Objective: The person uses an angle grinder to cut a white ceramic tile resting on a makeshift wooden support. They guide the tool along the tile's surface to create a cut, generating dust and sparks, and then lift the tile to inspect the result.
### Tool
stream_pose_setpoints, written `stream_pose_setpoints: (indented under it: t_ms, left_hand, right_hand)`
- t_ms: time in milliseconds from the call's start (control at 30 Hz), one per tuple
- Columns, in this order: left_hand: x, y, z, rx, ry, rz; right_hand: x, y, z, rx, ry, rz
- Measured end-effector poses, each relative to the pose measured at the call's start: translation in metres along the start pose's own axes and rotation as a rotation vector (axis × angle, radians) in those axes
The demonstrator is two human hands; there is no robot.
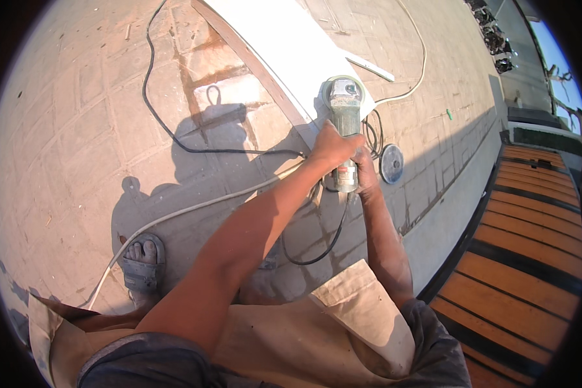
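My left hand (330, 143) is wrapped around the middle of a grey-green angle grinder (346, 113), thumb across its body. My right hand (366, 169) grips the rear of the tool from the right, partly hidden behind it. The grinder's head, with a pale round part beneath it, is over the lower end of a long white panel (271, 45) with a brown edge. A dark power cord (330, 246) loops down from the tool's back end. To the right of the grinder, a grey disc (392, 163) rests on the paving.
Paving bricks (90, 129) surround the panel, crossed by a black cable (207, 150) and a white cable (194, 204). A narrow white strip (368, 66) lies beside the panel. My sandalled left foot (142, 262) is below. Orange slats (511, 271) with dark bands run along the right.
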State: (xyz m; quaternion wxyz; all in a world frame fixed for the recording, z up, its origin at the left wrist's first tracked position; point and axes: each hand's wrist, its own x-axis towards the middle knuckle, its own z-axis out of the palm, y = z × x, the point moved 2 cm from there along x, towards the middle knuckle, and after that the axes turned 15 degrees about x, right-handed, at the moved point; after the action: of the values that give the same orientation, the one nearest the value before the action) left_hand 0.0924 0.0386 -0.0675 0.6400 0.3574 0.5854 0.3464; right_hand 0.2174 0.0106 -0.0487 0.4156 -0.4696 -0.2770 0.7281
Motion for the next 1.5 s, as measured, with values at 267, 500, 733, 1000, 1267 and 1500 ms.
stream_pose_setpoints:
  t_ms: [267, 500, 733, 1000, 1267, 1500]
  left_hand:
    - [0.011, -0.008, 0.001, 0.034, -0.03, 0.024]
    - [0.013, -0.008, 0.009, 0.009, -0.081, 0.019]
    - [0.005, -0.005, -0.003, 0.062, -0.022, -0.003]
    - [0.013, -0.007, 0.001, 0.042, -0.124, 0.046]
    - [0.015, -0.013, 0.005, 0.101, 0.029, 0.025]
    - [0.008, -0.005, -0.004, 0.067, -0.055, 0.01]
  right_hand:
    - [0.011, 0.005, -0.017, 0.015, -0.039, 0.072]
    - [0.005, 0.004, -0.017, 0.019, 0.005, -0.013]
    - [0.008, 0.006, -0.011, -0.009, -0.04, 0.038]
    - [0.011, 0.007, -0.023, -0.006, -0.021, 0.033]
    - [0.007, 0.005, -0.008, 0.008, -0.034, 0.001]
    - [0.011, 0.009, -0.013, 0.048, -0.049, 0.034]
